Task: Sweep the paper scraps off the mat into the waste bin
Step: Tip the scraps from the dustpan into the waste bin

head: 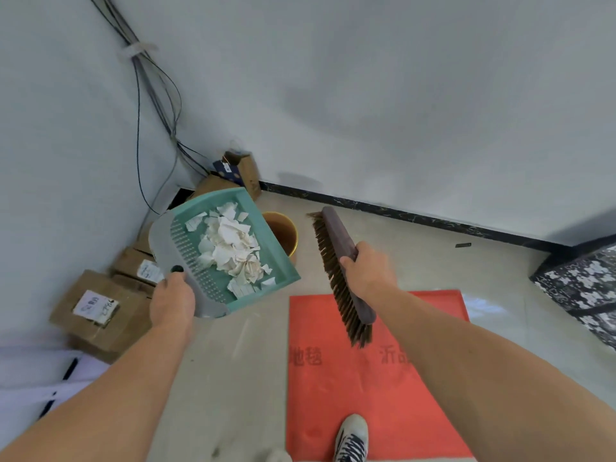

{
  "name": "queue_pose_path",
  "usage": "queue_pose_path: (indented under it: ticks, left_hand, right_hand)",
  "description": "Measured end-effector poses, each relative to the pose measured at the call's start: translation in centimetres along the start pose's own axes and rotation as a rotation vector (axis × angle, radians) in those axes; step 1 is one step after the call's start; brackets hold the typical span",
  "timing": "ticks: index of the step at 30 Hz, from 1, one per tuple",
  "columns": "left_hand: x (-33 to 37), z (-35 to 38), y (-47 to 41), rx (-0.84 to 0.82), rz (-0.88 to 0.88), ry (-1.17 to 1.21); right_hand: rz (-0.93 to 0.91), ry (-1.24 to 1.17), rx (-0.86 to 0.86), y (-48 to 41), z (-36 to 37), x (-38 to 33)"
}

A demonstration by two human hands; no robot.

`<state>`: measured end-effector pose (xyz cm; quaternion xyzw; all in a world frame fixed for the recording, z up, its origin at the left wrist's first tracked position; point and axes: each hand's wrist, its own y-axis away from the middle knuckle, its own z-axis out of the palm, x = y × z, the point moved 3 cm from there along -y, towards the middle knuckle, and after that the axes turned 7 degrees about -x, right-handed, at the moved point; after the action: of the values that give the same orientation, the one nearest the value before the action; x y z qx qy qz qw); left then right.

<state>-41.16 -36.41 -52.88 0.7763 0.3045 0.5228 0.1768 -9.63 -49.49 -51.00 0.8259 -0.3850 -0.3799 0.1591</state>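
My left hand (pixel 172 303) grips the grey back edge of a green dustpan (pixel 281 265), held in the air left of centre. White paper scraps (pixel 233 246) are piled inside it. Just beyond the pan's right side stands an orange waste bin (pixel 285 230), partly hidden by the pan. My right hand (pixel 365 266) holds a brown brush (pixel 340 258) by its back, bristles facing left, above the far edge of the red mat (pixel 366 395). No scraps show on the mat.
Cardboard boxes (pixel 96 310) sit along the left wall, more boxes (pixel 241 170) in the corner under hanging cables (pixel 156 95). A dark patterned block (pixel 581 283) stands at the right. My shoe (pixel 351 438) rests on the mat's near edge.
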Motion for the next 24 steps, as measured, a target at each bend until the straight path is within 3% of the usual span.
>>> queue_pose_path:
  ticks: [6, 19, 24]
  left_hand:
    - [1.6, 4.3, -5.2, 0.048, 0.012, 0.013]
    - [-1.6, 15.2, -25.7, 0.081, 0.038, -0.173]
    - [-2.8, 16.9, -28.2, -0.004, 0.09, -0.258]
  right_hand:
    - [0.025, 0.029, -0.009, -7.8, 2.8, -1.5]
    - [0.136, -0.019, 0.057, -26.4, 14.7, -3.5]
    - [0.168, -0.02, 0.059, -29.2, 16.2, -3.8]
